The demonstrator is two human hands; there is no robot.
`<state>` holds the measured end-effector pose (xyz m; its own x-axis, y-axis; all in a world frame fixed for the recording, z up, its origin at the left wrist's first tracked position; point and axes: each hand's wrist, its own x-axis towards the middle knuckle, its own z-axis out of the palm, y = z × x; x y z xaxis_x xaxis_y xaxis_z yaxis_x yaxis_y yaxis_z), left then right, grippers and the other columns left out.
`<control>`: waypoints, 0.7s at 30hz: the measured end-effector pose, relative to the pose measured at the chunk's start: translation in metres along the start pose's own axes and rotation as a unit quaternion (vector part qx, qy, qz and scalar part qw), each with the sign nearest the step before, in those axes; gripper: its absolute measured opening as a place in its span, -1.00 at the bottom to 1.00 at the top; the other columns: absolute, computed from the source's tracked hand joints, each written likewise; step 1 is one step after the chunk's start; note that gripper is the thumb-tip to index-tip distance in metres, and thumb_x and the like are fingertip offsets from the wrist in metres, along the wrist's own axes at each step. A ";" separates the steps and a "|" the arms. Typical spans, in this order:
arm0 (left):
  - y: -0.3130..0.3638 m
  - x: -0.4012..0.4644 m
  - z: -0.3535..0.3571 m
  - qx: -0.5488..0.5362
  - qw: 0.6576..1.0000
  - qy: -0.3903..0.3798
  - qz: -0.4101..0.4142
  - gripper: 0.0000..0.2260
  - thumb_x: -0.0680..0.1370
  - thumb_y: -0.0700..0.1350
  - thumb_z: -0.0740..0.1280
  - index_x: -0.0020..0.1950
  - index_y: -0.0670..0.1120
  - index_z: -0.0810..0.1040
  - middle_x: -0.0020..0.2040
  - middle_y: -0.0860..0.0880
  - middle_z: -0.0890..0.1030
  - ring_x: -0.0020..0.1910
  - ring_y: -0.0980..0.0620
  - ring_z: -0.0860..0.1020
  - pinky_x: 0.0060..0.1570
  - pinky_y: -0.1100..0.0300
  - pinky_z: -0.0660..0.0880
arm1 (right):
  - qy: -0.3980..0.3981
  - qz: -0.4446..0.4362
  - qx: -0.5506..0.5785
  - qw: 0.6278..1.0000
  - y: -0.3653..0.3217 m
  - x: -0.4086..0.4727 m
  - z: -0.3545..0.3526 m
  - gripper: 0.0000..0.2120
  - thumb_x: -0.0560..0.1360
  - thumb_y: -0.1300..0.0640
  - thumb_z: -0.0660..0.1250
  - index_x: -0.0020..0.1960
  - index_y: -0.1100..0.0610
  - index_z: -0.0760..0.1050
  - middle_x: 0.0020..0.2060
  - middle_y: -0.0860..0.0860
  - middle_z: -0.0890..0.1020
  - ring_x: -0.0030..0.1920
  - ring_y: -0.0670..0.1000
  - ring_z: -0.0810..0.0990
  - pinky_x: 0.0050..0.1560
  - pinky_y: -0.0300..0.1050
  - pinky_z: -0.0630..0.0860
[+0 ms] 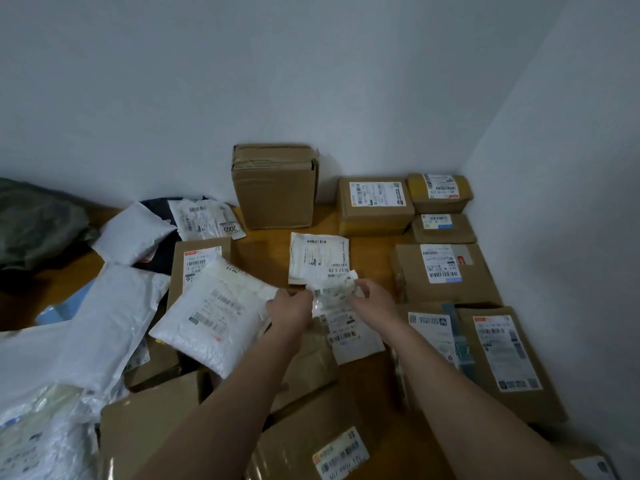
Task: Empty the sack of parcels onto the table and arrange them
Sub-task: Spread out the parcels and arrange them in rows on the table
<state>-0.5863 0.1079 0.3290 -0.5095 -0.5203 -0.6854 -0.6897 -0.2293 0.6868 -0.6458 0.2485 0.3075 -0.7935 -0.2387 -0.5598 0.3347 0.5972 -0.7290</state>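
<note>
Cardboard and white plastic covered nearly everything in the head view, the only one on offer. Both hands met over the middle of the wooden worktop (266, 251): the left hand (291, 308) and the right hand (372, 297) each pinched an edge of a small crumpled parcel (334, 294), fingers curled on it and holding it just above the surface. Right behind it lay a flat white envelope (318, 258), label up. To the left, a padded white mailer (214, 317) sat tilted on top of a brown box, with more white bags spilling toward the near left corner. Along the right wall the brown boxes already stood in tidy rows, a labelled carton (445, 271) among them, and a taller box (275, 185) stood upright at the far wall. At the far left a dark green heap, probably the sack (38, 223), lay slumped and looked emptied.

Judging by that, the emptying was done and the arranging was under way. The next move called for setting this little parcel down flat, label up, in the open patch beside the envelope, then tackling the untidy pile on the left.
</note>
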 end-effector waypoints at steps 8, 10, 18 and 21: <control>0.018 0.067 0.035 -0.041 0.998 -0.046 -0.025 -0.54 0.50 -0.20 0.27 0.39 -0.25 0.31 0.19 -0.17 0.53 0.02 -0.09 0.57 -0.07 0.05 0.57 | -0.041 0.024 0.017 0.999 -0.005 0.069 0.000 -0.61 0.61 0.01 0.22 0.41 0.00 0.31 0.04 -0.14 0.51 -0.06 -0.14 0.52 -0.14 -0.20 0.48; 0.020 0.081 0.038 -0.048 0.997 -0.047 -0.037 -0.55 0.51 -0.21 0.26 0.39 -0.23 0.31 0.18 -0.15 0.52 0.03 -0.10 0.56 -0.04 0.05 0.55 | -0.036 0.041 -0.031 0.998 -0.002 0.085 0.002 -0.69 0.62 -0.02 0.18 0.32 0.05 0.39 0.15 -0.07 0.56 0.00 -0.07 0.52 0.03 -0.09 0.52; 0.019 0.115 0.043 -0.033 0.996 -0.034 -0.076 -0.56 0.49 -0.19 0.31 0.35 -0.23 0.33 0.23 -0.23 0.50 0.19 -0.23 0.54 -0.50 0.24 0.41 | -0.033 0.030 -0.193 0.980 -0.005 0.109 0.005 -0.54 0.62 -0.06 0.15 0.45 0.11 0.28 0.29 0.07 0.49 0.19 0.09 0.52 0.05 -0.09 0.47; 0.019 0.119 0.047 -0.027 0.997 -0.029 -0.072 -0.59 0.49 -0.19 0.30 0.31 -0.25 0.36 0.18 -0.21 0.52 0.01 -0.15 0.57 -0.48 0.23 0.40 | -0.049 0.016 -0.190 0.980 -0.009 0.113 0.005 -0.49 0.60 -0.07 0.15 0.51 0.03 0.21 0.40 0.04 0.41 0.30 0.09 0.46 0.20 -0.07 0.45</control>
<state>-0.6841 0.0804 0.2497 -0.4373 -0.4302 -0.7897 -0.7303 -0.3425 0.5910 -0.7360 0.2123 0.2487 -0.7269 -0.2764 -0.6286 0.1303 0.8433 -0.5214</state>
